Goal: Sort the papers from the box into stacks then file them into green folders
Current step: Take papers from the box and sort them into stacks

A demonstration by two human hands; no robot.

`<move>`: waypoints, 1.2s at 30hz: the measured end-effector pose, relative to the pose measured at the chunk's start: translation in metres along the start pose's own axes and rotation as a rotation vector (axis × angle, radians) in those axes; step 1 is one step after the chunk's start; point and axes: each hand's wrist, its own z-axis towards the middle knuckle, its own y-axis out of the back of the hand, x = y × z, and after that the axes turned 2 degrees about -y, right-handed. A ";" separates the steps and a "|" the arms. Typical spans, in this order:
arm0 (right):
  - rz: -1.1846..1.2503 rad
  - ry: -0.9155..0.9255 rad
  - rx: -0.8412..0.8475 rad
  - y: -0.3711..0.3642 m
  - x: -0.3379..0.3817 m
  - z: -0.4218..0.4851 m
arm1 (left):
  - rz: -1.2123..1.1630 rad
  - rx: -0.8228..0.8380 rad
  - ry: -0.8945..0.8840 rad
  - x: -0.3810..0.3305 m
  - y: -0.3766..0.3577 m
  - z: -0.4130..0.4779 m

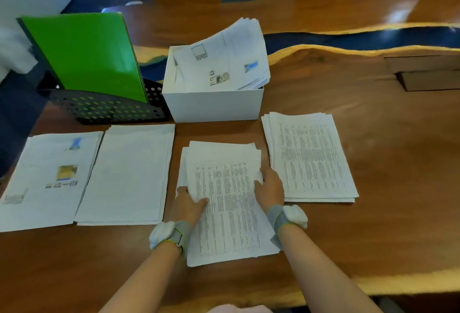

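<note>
Two hands [185,204] [270,187], four stacks [47,178] [129,173] [224,213] [311,158], one box [214,106]

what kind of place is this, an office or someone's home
Probably an office or meeting room: a long polished wooden table, a black mesh file rack holding green folders, and a white box of printed papers with paper stacks laid out in front.

On the wooden table [388,188] four piles of paper lie in a row. The left hand [185,204] and the right hand [270,187] grip the side edges of the middle stack [229,213], which is printed in columns. A similar stack [311,158] lies just to its right, and a plain stack [129,173] and a picture stack [47,180] to its left. Behind them a white box [214,106] holds loose papers [224,61], beside green folders [87,54] standing in a black rack [107,110]
</note>
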 end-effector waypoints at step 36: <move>0.223 -0.024 -0.133 -0.021 0.021 -0.007 | -0.133 -0.263 -0.150 0.019 0.073 0.034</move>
